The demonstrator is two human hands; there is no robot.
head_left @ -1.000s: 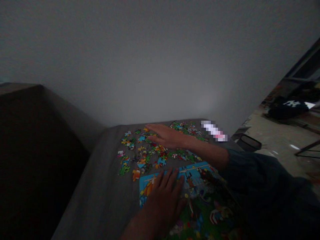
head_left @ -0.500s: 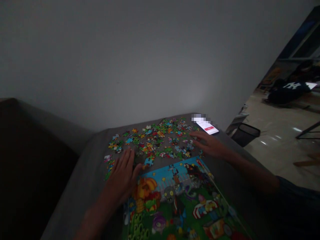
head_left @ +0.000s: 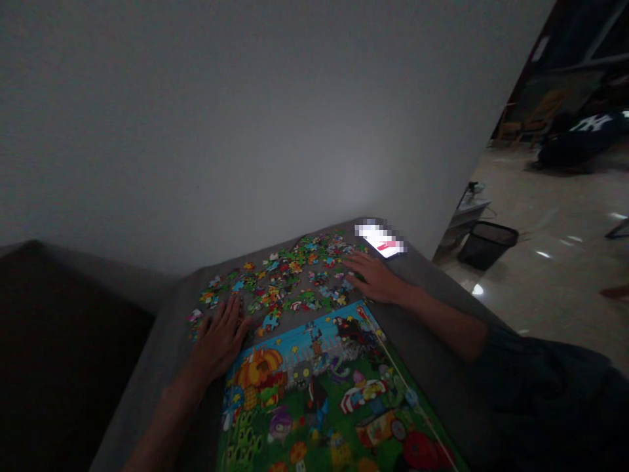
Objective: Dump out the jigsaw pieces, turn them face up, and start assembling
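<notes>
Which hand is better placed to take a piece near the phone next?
Right, most likely. The right hand has its fingers beside the pieces nearest the phone; the left hand is at the pieces' opposite, left end.

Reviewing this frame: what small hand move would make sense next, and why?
Probably a short sweep of the right hand inward, toward the left hand, to bunch the loose puzzle pieces: both hands look open, at opposite sides of the scattered spread, with many pieces lying between them, beyond the far edge of the picture board.
</notes>
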